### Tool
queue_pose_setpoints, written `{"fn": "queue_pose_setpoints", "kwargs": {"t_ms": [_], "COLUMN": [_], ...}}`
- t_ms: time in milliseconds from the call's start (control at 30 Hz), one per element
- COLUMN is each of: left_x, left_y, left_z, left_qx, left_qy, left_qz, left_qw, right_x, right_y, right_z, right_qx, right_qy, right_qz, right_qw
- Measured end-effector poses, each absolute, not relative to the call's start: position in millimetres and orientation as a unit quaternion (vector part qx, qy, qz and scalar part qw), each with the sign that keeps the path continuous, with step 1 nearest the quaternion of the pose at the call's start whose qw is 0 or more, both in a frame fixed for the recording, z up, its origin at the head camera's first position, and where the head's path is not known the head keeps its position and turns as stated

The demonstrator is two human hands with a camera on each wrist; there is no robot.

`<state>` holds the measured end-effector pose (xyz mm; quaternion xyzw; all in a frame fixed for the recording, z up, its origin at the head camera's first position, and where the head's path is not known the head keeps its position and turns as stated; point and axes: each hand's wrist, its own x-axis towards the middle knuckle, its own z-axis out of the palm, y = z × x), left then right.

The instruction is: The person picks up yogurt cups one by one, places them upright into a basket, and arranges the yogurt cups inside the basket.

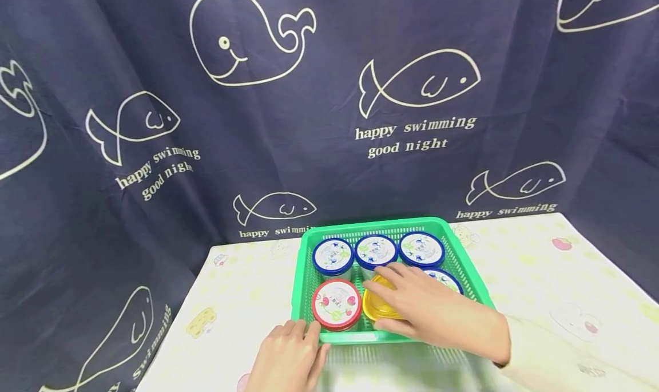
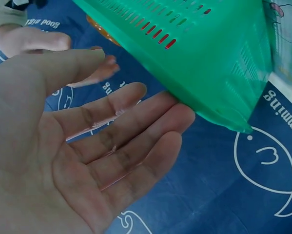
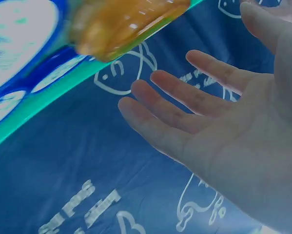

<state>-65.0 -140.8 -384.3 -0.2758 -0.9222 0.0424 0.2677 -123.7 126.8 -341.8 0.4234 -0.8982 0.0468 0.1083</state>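
Note:
A green plastic basket [image 1: 297,283] holds several lidded tubs. At its front left corner, my left hand [image 1: 290,352] touches the rim with its fingertips, the fingers nearly straight in the left wrist view. My right hand [image 1: 437,309] is over the front of the basket, fingers spread above a yellow see-through container [image 1: 374,306] that it partly covers. The right wrist view has this hand's fingers extended, with a gap to the orange-yellow container [image 3: 131,24]. Left of that container sits a red-lidded tub [image 1: 337,303] with a strawberry label.
Blue-lidded tubs [image 1: 333,256] stand along the basket's back row, and another blue-lidded tub [image 1: 445,278] is partly hidden behind my right hand. Beneath the basket is a table with a pale patterned cloth [image 1: 237,300]. A navy curtain [image 1: 329,123] with whale and fish drawings hangs behind.

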Motion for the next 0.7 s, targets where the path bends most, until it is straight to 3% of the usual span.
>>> {"fn": "queue_pose_setpoints", "kwargs": {"t_ms": [367, 700], "left_x": [-68.6, -70.8], "left_y": [-154.3, -165.6], "left_z": [-391.5, -404.5], "left_qx": [-0.285, -0.276], "left_qy": [-0.911, -0.925], "left_qz": [0.044, 0.033], "left_qw": [0.294, 0.259], "right_x": [-100.2, -91.7], "right_y": [184.3, 218.9], "right_z": [-366.4, -394.0], "right_qx": [0.325, 0.276], "right_qy": [-0.919, -0.922], "right_qz": [0.111, 0.141], "right_qw": [0.193, 0.231]}}
